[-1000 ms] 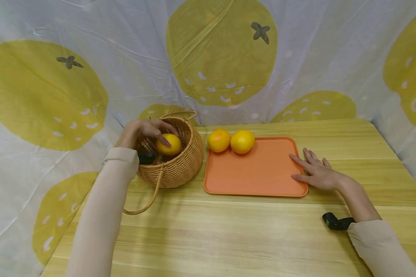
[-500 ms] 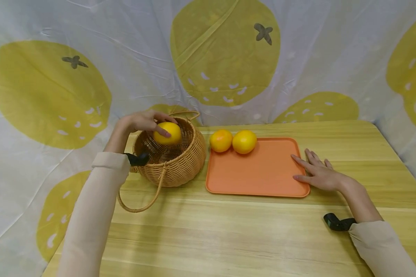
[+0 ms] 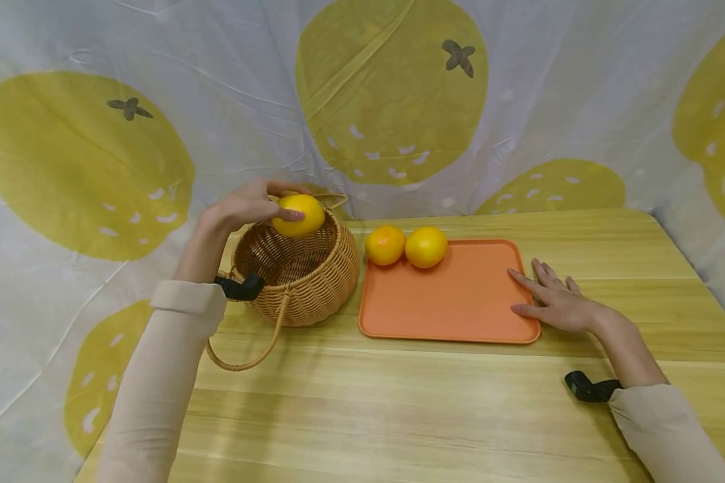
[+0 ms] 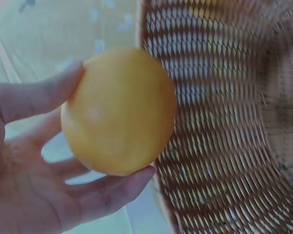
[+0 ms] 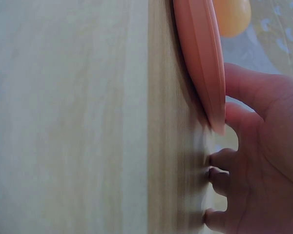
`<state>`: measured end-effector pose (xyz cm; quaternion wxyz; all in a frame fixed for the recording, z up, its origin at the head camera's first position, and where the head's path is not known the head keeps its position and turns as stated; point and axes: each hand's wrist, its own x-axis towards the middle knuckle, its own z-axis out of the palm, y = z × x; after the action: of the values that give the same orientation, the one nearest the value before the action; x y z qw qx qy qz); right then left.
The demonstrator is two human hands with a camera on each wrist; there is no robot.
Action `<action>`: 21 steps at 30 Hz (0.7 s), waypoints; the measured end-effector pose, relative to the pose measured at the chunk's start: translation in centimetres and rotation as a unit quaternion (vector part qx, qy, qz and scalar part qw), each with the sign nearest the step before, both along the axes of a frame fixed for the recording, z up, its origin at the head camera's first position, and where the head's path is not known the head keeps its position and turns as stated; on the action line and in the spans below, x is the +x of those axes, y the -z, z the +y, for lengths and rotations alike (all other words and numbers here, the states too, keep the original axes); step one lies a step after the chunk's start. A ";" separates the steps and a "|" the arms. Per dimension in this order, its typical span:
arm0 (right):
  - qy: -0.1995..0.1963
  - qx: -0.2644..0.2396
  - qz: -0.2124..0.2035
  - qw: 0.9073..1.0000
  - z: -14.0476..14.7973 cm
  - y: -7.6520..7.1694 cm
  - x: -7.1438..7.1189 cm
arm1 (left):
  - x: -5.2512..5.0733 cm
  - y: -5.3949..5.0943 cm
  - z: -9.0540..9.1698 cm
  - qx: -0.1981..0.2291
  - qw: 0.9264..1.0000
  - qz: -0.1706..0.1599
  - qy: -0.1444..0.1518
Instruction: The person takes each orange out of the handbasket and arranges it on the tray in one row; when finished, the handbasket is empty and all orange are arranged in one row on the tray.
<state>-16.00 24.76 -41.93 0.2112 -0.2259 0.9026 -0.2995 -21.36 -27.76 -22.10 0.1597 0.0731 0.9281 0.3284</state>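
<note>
My left hand grips a yellow-orange orange above the back of the wicker basket. In the left wrist view the thumb and fingertips go round this orange, and the basket's woven wall is beside it. Straight, spread fingers of my right hand touch the right rim of the orange-coloured tray. From the right wrist, thumb and forefinger meet the tray edge, and the other fingertips reach the tabletop. Two more oranges, a left one and a right one, sit side by side at the tray's back left corner.
The basket stands left of the tray on a wooden table. One of its handles hangs down towards the front, the other leans at the back. A fruit-printed cloth hangs behind and at the sides.
My left hand has lifted the orange from inside the basket up to above its back rim. The right hand stays at the tray's edge. The view has shifted slightly.
</note>
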 end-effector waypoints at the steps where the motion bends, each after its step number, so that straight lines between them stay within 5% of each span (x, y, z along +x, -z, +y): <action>1: 0.000 0.000 0.000 1.000 0.0 0.0 0.0 | 0.1 -0.2 0.6 0.005 1.000 0.008 -0.011; 7: -0.001 -0.001 -0.002 1.000 0.1 0.0 -0.1 | 0.7 -0.8 4.1 0.049 0.994 0.054 -0.082; 10: 0.000 -0.001 -0.003 1.000 0.1 0.0 -0.1 | 0.7 -0.3 6.1 0.084 0.988 0.088 -0.092; 15: 0.000 -0.001 -0.003 1.000 0.0 -0.1 -0.1 | 0.9 0.7 10.0 0.109 0.984 0.119 -0.080; 21: 0.000 0.001 -0.004 1.000 0.0 -0.1 -0.1 | 1.1 2.7 14.6 0.117 0.985 0.119 -0.045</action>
<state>-16.12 24.72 -41.83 0.2150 -0.2241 0.9021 -0.2997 -20.28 -13.16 -24.83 0.0234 0.0879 0.8980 0.4304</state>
